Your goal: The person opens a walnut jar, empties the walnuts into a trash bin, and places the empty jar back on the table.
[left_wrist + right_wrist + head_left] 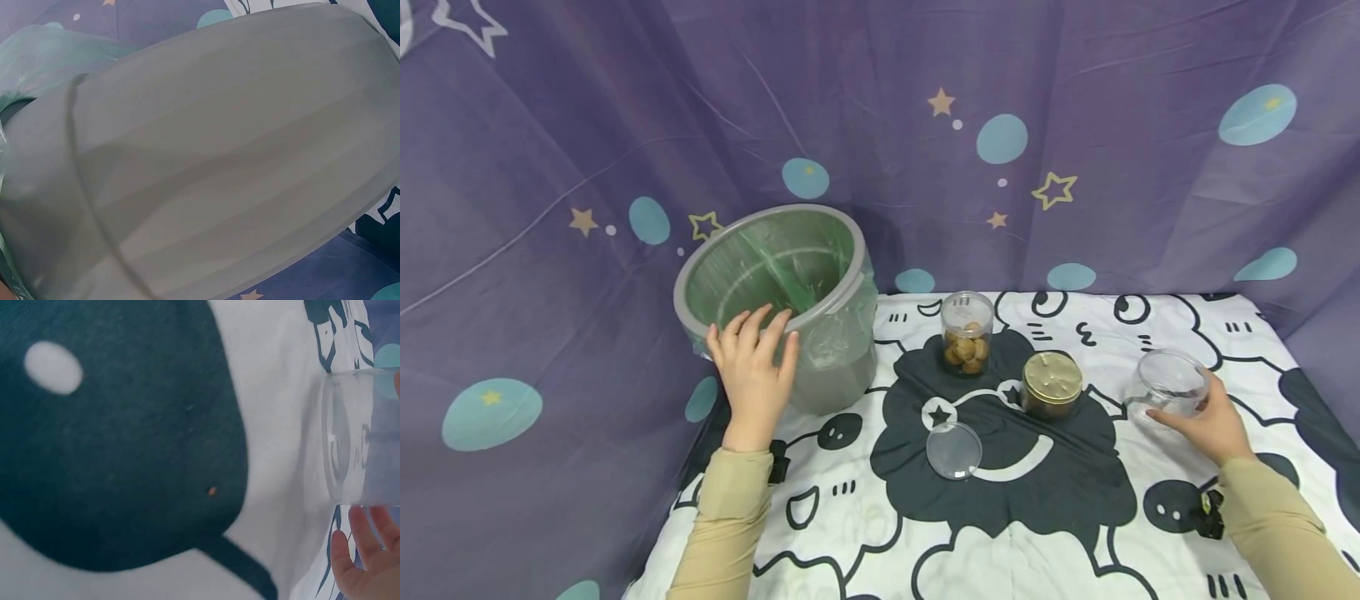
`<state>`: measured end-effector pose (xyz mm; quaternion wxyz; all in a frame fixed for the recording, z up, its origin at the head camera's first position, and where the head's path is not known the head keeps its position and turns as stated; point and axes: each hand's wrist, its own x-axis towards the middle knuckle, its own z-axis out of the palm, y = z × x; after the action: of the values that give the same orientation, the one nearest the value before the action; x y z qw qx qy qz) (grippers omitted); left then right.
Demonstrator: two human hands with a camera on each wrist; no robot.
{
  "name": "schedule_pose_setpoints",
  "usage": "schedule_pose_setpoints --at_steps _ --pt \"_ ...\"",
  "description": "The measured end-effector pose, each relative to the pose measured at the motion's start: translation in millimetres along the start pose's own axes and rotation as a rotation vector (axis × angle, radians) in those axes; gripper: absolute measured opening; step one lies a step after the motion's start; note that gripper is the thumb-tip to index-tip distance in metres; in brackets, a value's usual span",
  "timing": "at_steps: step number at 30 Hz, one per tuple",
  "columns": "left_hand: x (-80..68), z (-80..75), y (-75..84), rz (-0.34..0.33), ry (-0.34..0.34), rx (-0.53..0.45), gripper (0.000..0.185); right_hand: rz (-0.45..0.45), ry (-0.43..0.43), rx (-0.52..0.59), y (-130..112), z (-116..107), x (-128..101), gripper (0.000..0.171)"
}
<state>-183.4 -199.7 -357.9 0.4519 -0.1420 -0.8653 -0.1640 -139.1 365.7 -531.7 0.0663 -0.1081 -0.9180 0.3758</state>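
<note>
At the right of the head view, a clear plastic jar (1167,387) with no visible contents stands on the patterned cloth. My right hand (1213,425) holds it from the side, thumb in front and fingers behind. Fingers (365,540) also show against the jar's side (359,437) in the right wrist view. On the left, my left hand (752,371) is at the near rim of a grey bin (842,371) lined with a green bag (730,283), its fingers spread. The left wrist view shows mostly the bin's wall (237,156); the left hand is almost hidden there.
A lidded clear jar of round brown pieces (967,346) stands behind a tin with a gold top (1052,379). Nearer me, a clear round lid (953,450) lies flat on the cloth (850,533). A purple curtain (880,108) hangs behind the table.
</note>
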Motion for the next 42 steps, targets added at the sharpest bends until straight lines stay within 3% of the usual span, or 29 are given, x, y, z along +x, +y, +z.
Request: schedule_pose_setpoints --at_steps 17,23,29,37,42 --pt "1.0 0.9 0.3 -0.005 0.001 -0.005 0.024 0.039 -0.013 0.024 6 -3 -5 0.106" --pt "2.0 1.5 0.4 0.002 0.009 -0.007 0.023 0.013 0.067 0.038 6 -4 -7 0.101" --pt "1.4 1.3 0.4 0.0 0.01 -0.002 0.023 0.044 0.109 0.028 3 -9 -11 0.102" --pt "0.5 1.7 0.2 0.0 0.013 -0.004 0.023 -0.042 0.207 0.04 -10 -12 -15 0.092" --pt "-0.5 2.1 0.3 0.0 0.013 -0.007 0.023 -0.093 0.315 0.092 -20 -11 -16 0.08"
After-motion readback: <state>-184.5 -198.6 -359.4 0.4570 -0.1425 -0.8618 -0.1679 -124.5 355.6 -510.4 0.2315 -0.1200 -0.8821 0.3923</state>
